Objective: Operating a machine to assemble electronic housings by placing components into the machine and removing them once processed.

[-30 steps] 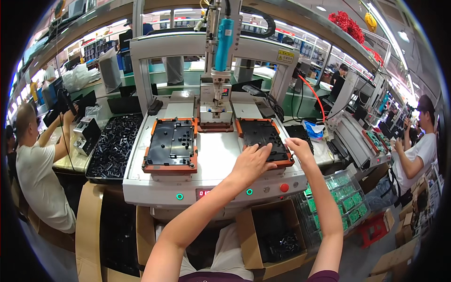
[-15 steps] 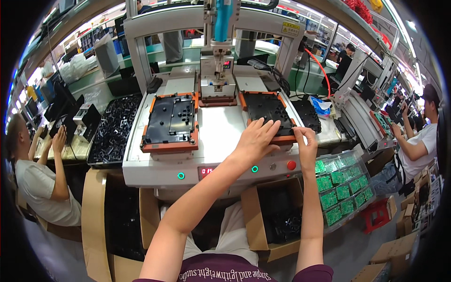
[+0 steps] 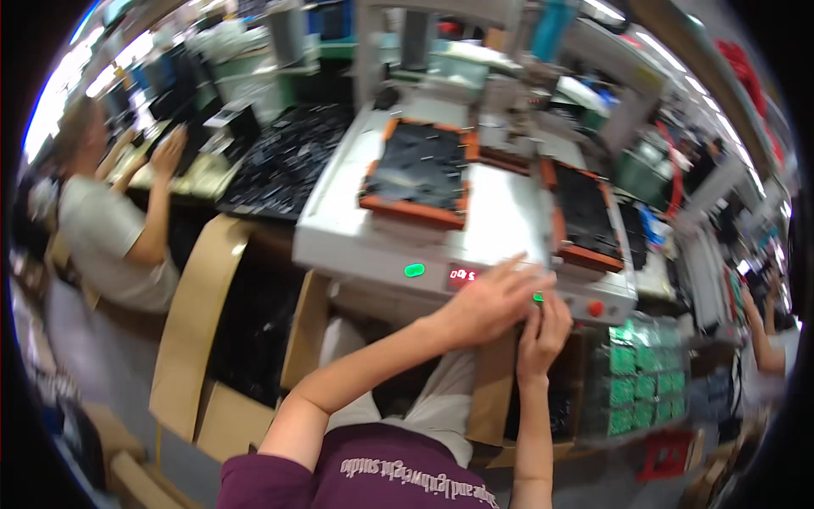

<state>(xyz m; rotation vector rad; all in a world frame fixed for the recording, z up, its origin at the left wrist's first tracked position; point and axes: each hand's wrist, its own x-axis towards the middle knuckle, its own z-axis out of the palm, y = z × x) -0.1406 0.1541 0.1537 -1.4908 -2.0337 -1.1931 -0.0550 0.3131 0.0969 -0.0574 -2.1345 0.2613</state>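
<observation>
My left hand [image 3: 490, 304] reaches across in front of the machine's front panel, fingers stretched out and smeared by motion. Close beside it is my right hand [image 3: 544, 335], its fingers curled together near the left fingertips; whatever they may hold is hidden. Both hands are off the right orange-framed fixture [image 3: 585, 254], which carries a black plastic panel [image 3: 585, 204]. The left fixture [image 3: 407, 212] bears another black panel [image 3: 420, 165]. Behind the hands a green-lit button [image 3: 539, 297] shows partly.
A red button [image 3: 596, 309] and a red display [image 3: 462, 275] sit on the front panel. Cardboard boxes [image 3: 191, 314] stand below. Green circuit boards [image 3: 634, 386] lie in a clear tray at the right. A tray of black parts [image 3: 288, 161] and a seated co-worker [image 3: 110, 220] are at the left.
Both hands have come off the right fixture, down and toward me, ending close together before the panel. The view has turned left, so the machine appears farther right and tilted.
</observation>
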